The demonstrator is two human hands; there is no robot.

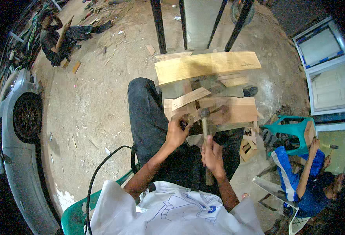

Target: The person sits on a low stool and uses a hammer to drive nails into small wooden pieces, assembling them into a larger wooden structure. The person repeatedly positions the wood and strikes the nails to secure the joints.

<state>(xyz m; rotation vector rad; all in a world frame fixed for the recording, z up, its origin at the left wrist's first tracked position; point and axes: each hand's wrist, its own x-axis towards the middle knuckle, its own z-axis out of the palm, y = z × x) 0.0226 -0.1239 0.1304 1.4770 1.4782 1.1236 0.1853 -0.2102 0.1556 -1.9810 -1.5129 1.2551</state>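
Observation:
In my right hand (213, 156) is a hammer (205, 127), gripped by its wooden handle with the head up, close to the wood in front of me. My left hand (177, 132) is closed at the near edge of the work, its fingertips pinched beside the hammer head; what they hold is too small and blurred to tell. Right by them lie a short slanted wooden strip (191, 98) and a wider board (235, 110). Farther off, a long pale plank (207, 67) lies crosswise. Smearing around the hammer hides part of the work.
Wooden offcuts (248, 149) lie by my right knee. A person with a hammer sits at the right near a green stool (288, 133); another person (59, 39) sits on the ground far left. A car (21, 149) stands at left, white framed panels (325, 58) at right.

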